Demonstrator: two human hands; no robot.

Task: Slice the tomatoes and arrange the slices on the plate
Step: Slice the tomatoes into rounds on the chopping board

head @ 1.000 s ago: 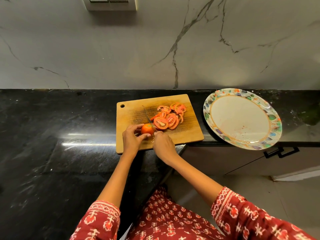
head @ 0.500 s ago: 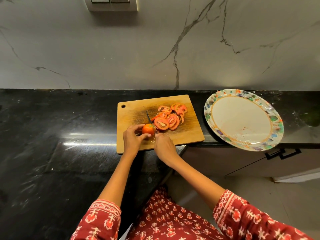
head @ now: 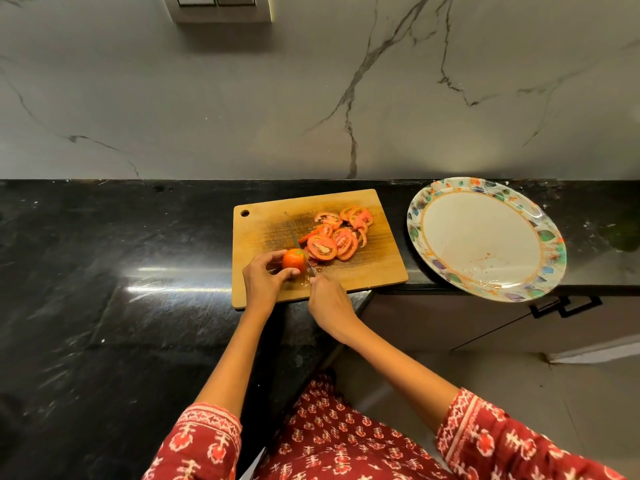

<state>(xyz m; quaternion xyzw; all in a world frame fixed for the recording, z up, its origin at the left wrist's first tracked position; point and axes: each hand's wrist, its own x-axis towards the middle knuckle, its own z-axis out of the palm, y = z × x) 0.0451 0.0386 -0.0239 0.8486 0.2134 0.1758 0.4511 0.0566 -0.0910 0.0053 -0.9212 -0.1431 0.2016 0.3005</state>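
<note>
Left hand (head: 263,280) grips tomato (head: 294,260) w/ curled fingers at near-left part of cutting board (head: 318,247). Right hand (head: 329,303) holds knife (head: 302,251), fingers wrapped round handle, blade against tomato's right side. Vs 0.5 s ago: hands, tomato, knife in about the same spots, no new slice seen. Slices (head: 334,237) piled mid-board, just right of blade. Plate (head: 485,239) sits right of board on black table (head: 104,271), apart from board, near edge overhanging table; only red smears on it. Marble wall behind.
</note>
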